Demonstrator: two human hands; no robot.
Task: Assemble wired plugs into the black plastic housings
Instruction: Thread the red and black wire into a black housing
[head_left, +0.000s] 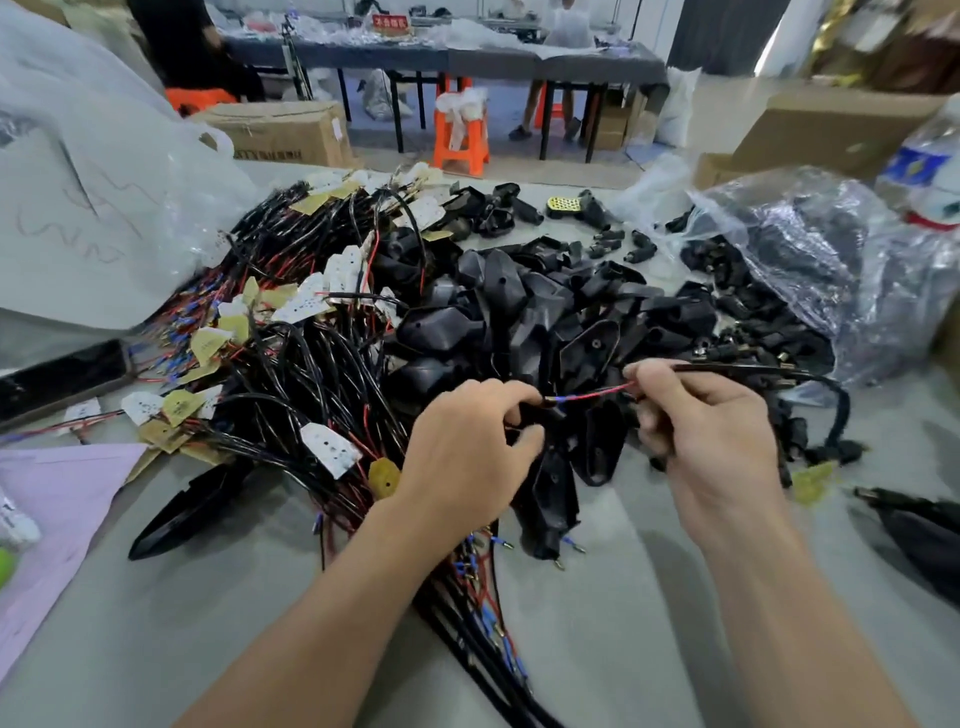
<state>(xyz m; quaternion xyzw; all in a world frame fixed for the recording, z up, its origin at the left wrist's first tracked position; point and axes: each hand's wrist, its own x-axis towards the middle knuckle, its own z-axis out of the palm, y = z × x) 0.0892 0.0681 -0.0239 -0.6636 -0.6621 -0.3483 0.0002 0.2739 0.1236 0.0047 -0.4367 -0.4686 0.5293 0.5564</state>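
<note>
Left hand (462, 447) is curled round a black housing (550, 414), and right hand (711, 431) pinches one red wire (592, 393) stretched between them, just over the grey table (597, 623). Behind is a housing heap (519, 312), way too many to count, with a wire tangle (311, 374) on the left. One clear bag (810, 249) of black parts sits on the right. Far back there's one cardboard box (280, 130).

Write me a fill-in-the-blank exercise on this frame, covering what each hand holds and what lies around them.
1. The right hand pinches a thin ____ wire.
2. The left hand grips a small ____ housing.
3. The pile of housings lies to the ____ of the wire bundle.
4. Beyond the table stands an ____ stool.

Missing words: red; black; right; orange.
</note>
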